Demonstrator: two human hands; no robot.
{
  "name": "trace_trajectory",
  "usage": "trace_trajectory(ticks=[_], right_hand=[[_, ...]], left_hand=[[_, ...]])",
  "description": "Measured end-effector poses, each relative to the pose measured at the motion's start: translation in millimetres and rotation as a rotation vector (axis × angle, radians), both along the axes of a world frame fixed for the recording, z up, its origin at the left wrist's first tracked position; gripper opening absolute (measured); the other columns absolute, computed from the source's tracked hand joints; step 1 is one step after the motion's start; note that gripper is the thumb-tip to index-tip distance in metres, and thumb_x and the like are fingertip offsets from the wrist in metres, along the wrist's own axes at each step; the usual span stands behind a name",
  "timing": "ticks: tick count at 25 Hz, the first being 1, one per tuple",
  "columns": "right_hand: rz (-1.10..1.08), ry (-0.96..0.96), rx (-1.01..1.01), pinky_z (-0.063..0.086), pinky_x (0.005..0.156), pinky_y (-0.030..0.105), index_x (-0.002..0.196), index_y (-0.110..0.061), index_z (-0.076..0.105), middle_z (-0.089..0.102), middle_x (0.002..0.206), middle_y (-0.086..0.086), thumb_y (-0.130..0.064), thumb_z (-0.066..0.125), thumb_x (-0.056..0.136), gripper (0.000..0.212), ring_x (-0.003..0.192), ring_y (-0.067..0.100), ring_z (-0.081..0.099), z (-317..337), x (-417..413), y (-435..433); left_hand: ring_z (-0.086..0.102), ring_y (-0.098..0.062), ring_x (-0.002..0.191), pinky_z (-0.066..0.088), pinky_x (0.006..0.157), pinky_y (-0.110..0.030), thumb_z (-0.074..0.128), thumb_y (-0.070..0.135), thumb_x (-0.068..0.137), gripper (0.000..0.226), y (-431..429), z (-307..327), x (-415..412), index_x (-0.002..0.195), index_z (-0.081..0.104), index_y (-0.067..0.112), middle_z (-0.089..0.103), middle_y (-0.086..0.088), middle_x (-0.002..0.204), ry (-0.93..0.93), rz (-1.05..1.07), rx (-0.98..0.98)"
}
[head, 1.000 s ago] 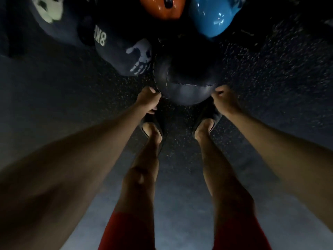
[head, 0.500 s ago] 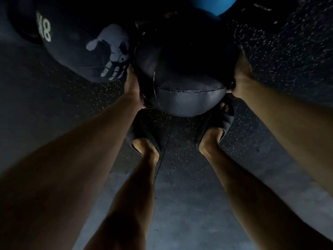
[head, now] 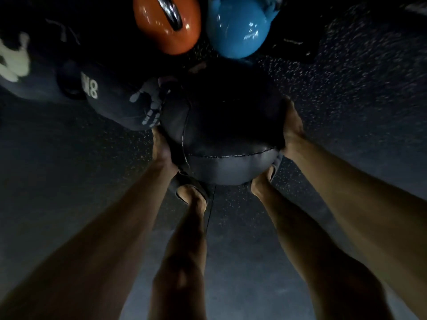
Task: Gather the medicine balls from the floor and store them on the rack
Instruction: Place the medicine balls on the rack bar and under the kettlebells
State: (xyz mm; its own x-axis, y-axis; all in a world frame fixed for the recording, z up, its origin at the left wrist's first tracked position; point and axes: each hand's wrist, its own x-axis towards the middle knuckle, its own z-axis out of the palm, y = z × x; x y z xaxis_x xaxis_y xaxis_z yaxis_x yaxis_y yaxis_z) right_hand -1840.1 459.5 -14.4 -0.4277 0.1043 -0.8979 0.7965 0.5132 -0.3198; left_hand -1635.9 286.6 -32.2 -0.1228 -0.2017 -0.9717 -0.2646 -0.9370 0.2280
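A black stitched medicine ball (head: 224, 135) is held between my two hands, above my sandalled feet. My left hand (head: 161, 146) grips its lower left side and my right hand (head: 292, 125) grips its right side; the fingers of both wrap out of sight behind the ball. A second dark medicine ball (head: 115, 105), marked with an 8 and a pale handprint, lies on the floor touching the held ball's left side. A third dark ball (head: 16, 61) with a pale print sits at the far left edge. No rack is in view.
An orange kettlebell (head: 166, 24) and a blue kettlebell (head: 238, 26) stand on the floor just beyond the held ball. The dark speckled rubber floor (head: 346, 88) stretches to the right and left. My legs (head: 184, 250) fill the lower middle.
My hands moved from the ball's near lower edge up onto its sides and took hold. The ball now covers my feet and looks larger, raised off the floor.
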Motion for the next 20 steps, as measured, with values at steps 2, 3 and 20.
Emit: trace_trajectory(ticks=[2,3,20], right_hand=[[0.006,0.025,0.005,0.054,0.095,0.042,0.125,-0.022,0.066,0.069,0.113,0.003,-0.068,0.043,0.090,0.063,0.103,0.024,0.066,62,14,8],[-0.016,0.029,0.006,0.054,0.093,0.042,0.121,-0.023,0.066,0.069,0.110,0.005,-0.065,0.042,0.093,0.057,0.100,0.024,0.066,94,20,9],[0.022,0.289,-0.256,0.037,0.117,0.047,0.154,-0.017,0.041,0.044,0.156,0.014,-0.072,0.024,0.099,0.080,0.142,0.036,0.043,476,165,24]], left_hand=[[0.063,-0.034,0.118,0.051,0.097,-0.056,0.035,0.080,0.086,0.072,-5,59,12,0.131,0.065,0.032,0.067,-0.005,0.130,-0.009,-0.067,0.024],[0.062,-0.035,0.118,0.050,0.097,-0.058,0.039,0.080,0.083,0.073,-8,85,15,0.130,0.066,0.032,0.067,-0.006,0.130,-0.014,-0.090,0.030],[0.058,-0.038,0.120,0.047,0.100,-0.057,0.036,0.075,0.083,0.075,-57,456,96,0.137,0.059,0.028,0.062,-0.010,0.134,0.042,-0.229,-0.311]])
